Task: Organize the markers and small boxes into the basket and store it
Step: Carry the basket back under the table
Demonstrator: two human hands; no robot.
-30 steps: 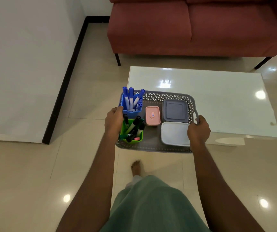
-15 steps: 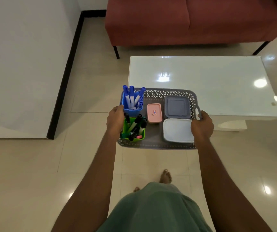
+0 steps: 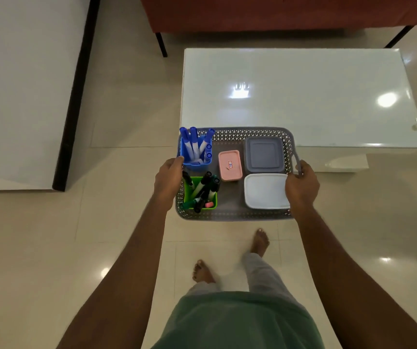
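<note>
Both hands grip the grey basket (image 3: 232,214) by its short ends, left hand (image 3: 167,180) and right hand (image 3: 302,183) closed on the rims. It carries blue markers (image 3: 194,147), dark markers (image 3: 203,191) and three lidded boxes (image 3: 264,154). Since half a second ago it has drawn back off the white table (image 3: 303,96), mostly over floor now.

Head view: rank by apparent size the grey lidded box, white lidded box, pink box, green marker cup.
1-2. white lidded box and grey lidded box: too alike to split; white sits nearer the camera.
3. green marker cup
4. pink box, close to the cup.
</note>
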